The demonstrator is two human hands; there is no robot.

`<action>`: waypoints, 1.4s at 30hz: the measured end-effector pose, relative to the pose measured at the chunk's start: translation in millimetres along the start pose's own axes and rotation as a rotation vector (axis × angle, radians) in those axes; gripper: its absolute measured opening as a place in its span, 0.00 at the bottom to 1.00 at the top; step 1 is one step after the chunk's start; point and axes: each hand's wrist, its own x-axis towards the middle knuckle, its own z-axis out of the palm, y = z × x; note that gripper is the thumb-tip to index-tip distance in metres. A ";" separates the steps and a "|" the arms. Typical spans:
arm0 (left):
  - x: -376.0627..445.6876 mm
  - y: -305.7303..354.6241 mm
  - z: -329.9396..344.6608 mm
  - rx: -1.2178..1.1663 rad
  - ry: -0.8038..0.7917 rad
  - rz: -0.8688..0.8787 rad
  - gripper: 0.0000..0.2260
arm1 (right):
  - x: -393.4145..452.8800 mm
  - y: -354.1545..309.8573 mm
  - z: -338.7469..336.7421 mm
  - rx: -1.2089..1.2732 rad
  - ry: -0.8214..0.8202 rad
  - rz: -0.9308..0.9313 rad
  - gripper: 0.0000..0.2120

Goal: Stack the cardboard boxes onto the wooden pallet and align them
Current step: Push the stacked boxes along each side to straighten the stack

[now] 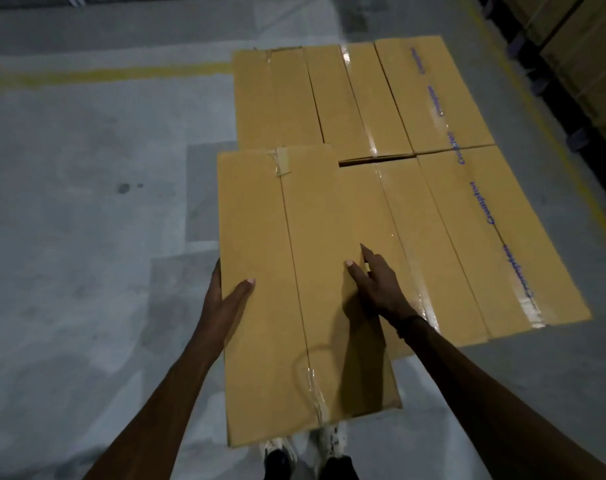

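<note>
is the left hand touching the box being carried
Touching: the head view shows the left hand gripping the carried box's left edge, thumb on top.

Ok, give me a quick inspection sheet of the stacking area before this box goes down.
Surface: grey concrete floor, yellow line; pallet hidden.
Job's things: laid boxes in one flat layer, a gap at one seam; carried box overlaps its near-left part.
Clutter: nothing seen.
Grips: left hand holds the carried box's left edge; right hand lies open on top.
Cables: nothing seen.
Surroundings: more stacked cartons far right.
</note>
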 end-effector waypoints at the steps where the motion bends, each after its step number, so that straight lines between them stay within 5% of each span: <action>1: 8.1 -10.0 4.9 0.004 0.005 0.003 0.27 | 8.4 11.2 4.2 -0.015 -0.001 0.002 0.29; 10: 66.1 -82.4 29.4 0.027 0.029 -0.011 0.31 | 59.3 65.9 26.0 -0.036 -0.007 -0.008 0.43; 16: 88.7 -102.8 43.1 0.050 0.008 -0.015 0.34 | 83.3 88.8 24.2 -0.134 0.029 -0.034 0.33; 32: 120.2 -134.0 52.4 0.106 0.010 -0.042 0.36 | 119.1 117.0 40.9 -0.184 0.098 -0.116 0.31; 42: 127.2 -144.2 55.9 0.158 0.049 -0.089 0.46 | 112.6 139.2 43.2 -0.172 0.129 -0.242 0.29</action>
